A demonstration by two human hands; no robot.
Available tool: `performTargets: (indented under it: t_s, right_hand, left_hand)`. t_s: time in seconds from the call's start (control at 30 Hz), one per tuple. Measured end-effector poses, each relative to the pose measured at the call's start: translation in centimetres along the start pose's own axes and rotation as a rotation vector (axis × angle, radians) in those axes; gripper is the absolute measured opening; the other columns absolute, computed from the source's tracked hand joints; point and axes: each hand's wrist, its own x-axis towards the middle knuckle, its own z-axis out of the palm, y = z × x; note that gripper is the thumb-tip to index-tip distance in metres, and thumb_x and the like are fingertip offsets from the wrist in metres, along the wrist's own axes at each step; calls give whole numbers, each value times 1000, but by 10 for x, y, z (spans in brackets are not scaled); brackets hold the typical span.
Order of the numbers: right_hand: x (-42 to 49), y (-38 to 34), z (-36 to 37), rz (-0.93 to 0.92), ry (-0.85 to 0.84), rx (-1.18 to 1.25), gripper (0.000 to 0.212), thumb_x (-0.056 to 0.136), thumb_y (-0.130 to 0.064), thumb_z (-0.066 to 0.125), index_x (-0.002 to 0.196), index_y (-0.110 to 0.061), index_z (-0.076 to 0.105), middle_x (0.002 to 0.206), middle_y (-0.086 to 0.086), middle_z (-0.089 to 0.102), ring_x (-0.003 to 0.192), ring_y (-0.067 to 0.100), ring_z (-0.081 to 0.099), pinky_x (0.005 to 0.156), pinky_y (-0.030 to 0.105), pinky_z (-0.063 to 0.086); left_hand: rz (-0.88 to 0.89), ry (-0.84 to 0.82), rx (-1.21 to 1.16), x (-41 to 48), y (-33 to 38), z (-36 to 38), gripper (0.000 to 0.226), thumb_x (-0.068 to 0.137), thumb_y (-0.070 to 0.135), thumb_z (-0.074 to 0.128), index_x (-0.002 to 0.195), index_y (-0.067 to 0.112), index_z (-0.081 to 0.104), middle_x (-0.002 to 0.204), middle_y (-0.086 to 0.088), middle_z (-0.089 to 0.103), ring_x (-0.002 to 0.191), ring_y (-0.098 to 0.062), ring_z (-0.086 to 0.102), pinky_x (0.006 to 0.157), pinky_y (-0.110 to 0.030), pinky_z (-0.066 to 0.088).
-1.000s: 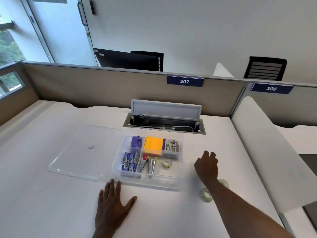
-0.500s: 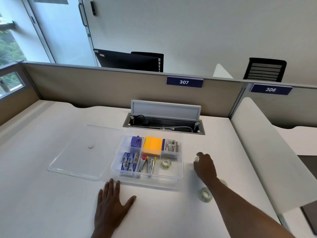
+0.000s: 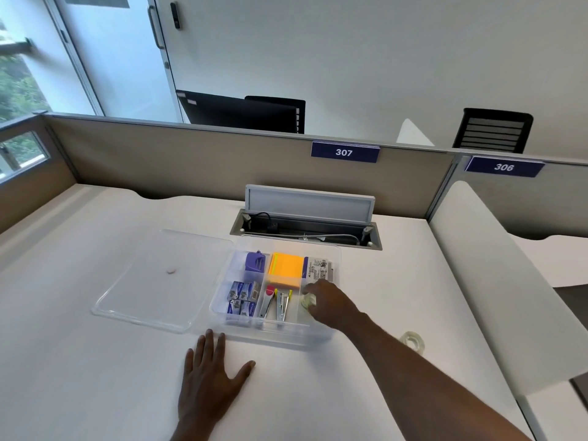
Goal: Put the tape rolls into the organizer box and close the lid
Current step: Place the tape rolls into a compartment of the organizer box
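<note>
White desk, smooth, matte; scalloped far edge at 12 o'clock against beige fabric partition. Broad bare surface at 9 and 7 o'clock; narrower bare strip at 3 o'clock, bounded by curved white divider.

Cable trough, metal, rectangular, flap up, at 12 o'clock just beyond box.

Box, clear plastic, rectangular, rounded corners, partitioned, at desk centre. Contents: purple sharpener and orange sticky notes in far cells; printed packet at far right; blue staple boxes near left; two staplers, metal, slim, near middle.

Lid, clear, flat, rounded rectangle, off the box, lying at 9 o'clock with edge touching box's left wall; small reddish mark near its middle.

Right hand reaching over box's near right cell, fingers curled around a clear tape roll, ring-shaped, glossy; whether roll touches cell floor, cannot tell.

Second roll, same clear ring, on desk at 4 o'clock from box, well apart, just right of right forearm.

Left hand flat on desk at 6 o'clock, fingers spread, empty, fingertips just short of box's near wall.
</note>
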Motion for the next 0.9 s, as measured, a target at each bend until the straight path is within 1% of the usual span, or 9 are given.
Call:
performTargets:
  t_s: [0.13,0.23,0.47,0.6,0.63,0.7,0.77,0.83,0.9]
  right_hand:
    - [1,-1,5,7,-135,-9,39,81,-5,57,119,-14,65,133,9,59,123,23,52,105,31,42]
    - [-1,-1,6,19,-124,8,39,81,-6,59,120,-11,64,131,10,60,122,25,53,104,32,43]
    - [-4,4,-3,99,290,32,36,82,2,50,115,-4,63,116,16,62,107,33,59,93,39,51]
    - [-19,20,-17,351,585,-31,30,81,0,50,109,2,61,108,23,60,96,41,58,75,44,54]
    - [-25,28,-19,449,578,-62,30,80,-1,50,108,3,59,109,25,58,97,42,57,76,45,52]
    - [-37,44,-21,685,444,-125,33,81,-10,51,112,2,52,123,27,50,109,45,51,91,47,47]
    - [-48,59,-18,922,293,-99,43,85,-16,51,124,1,45,144,30,31,130,51,32,110,55,32]
    - [-58,73,-16,1097,193,-27,46,91,-16,45,133,1,38,151,31,17,138,53,18,114,60,20]
    - [-68,86,-12,1111,135,-36,43,92,-17,43,133,-2,41,147,31,25,134,50,28,112,56,29]
  left_hand:
    - [1,3,3,0,0,0,103,71,87,18,149,20,22,160,-7,16,147,-22,12,120,-42,11]
    - [-2,2,3,0,0,1,103,71,88,17,149,21,21,160,-6,15,147,-21,12,120,-42,10]
    - [0,8,6,0,0,2,102,72,87,20,148,20,25,159,-7,19,147,-21,14,120,-43,13]
    - [2,15,3,0,0,2,102,72,87,20,148,19,27,159,-7,20,147,-21,14,120,-43,13]
    - [1,16,1,0,1,1,102,71,87,20,148,20,27,159,-7,19,147,-21,14,120,-43,12]
    - [-3,18,-1,0,1,1,102,71,87,19,148,20,25,160,-7,17,147,-21,12,120,-42,11]
    - [-4,19,2,0,2,1,102,71,87,17,149,21,24,160,-7,15,147,-21,12,121,-42,11]
    - [-5,23,2,-1,2,-1,103,71,87,17,149,20,24,160,-7,16,147,-21,12,120,-43,12]
    - [-5,26,-1,-1,3,-1,103,70,87,17,148,20,25,160,-8,16,147,-22,14,120,-42,13]
